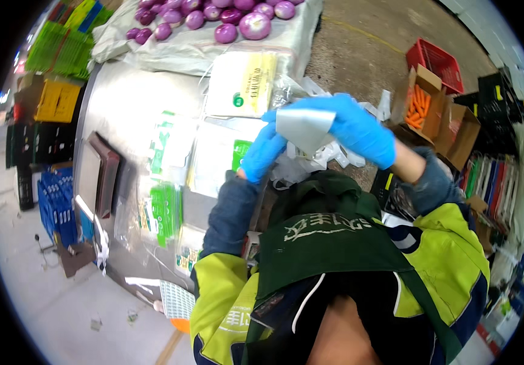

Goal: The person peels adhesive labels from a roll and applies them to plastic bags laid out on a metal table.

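Both hands wear blue gloves and meet above the right edge of a metal table (116,91). My right hand (362,131) is closed on a small whitish sheet (306,126), its fingers bent over the far edge. My left hand (264,152) is at the sheet's left side, fingers curled together toward it; the sheet hides part of the fingertips. Beneath and beside the left hand lie flat plastic bags with green print (210,161). A stack of cream and yellow printed bags (241,82) lies just beyond. Crumpled clear plastic (295,167) is below the right hand.
Purple onions (255,26) cover a pale cloth (171,58) at the far side. On the right stand a carton of carrots (419,106) and a red crate (437,64). Green bags (166,210), a dark tray-like object (107,176) and blue crates (58,204) are on the left.
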The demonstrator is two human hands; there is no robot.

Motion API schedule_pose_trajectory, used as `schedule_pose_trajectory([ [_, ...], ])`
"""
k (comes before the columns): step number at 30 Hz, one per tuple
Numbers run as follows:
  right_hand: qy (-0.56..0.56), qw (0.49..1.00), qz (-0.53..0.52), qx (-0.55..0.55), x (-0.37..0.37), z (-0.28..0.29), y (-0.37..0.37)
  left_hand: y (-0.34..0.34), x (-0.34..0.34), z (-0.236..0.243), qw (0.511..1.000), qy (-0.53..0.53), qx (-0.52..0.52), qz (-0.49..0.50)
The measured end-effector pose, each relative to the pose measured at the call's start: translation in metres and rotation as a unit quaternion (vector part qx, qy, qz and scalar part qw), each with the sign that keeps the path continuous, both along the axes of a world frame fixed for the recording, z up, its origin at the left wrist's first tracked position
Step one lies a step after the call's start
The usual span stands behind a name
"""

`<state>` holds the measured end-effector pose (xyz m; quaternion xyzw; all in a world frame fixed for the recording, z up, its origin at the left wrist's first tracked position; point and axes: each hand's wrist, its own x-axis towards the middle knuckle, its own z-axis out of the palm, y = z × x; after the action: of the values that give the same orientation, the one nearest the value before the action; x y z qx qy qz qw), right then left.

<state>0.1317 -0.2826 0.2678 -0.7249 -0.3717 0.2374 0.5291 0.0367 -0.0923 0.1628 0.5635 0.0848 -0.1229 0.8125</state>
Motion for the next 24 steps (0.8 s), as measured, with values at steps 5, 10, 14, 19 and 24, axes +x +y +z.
schedule_pose_trajectory([
  [5,-0.035,0.988,-0.151,0.023,0.051,0.088,-0.076,-0.021,0.014,-0.054,0.977,-0.110,0.066,-0.171],
  [10,-0.173,0.963,-0.145,0.145,0.091,0.201,-0.126,-0.041,-0.002,-0.098,0.963,-0.068,0.025,-0.259],
  [14,-0.177,0.965,-0.180,0.074,0.088,0.112,-0.199,-0.063,-0.026,-0.108,0.891,-0.027,0.293,-0.347],
  [19,-0.185,0.957,-0.223,0.032,0.108,0.059,-0.281,-0.094,0.018,-0.154,0.796,-0.122,0.505,-0.310],
  [24,-0.270,0.866,-0.406,0.114,0.196,0.093,-0.398,-0.093,0.168,0.069,0.896,-0.223,0.312,0.226],
])
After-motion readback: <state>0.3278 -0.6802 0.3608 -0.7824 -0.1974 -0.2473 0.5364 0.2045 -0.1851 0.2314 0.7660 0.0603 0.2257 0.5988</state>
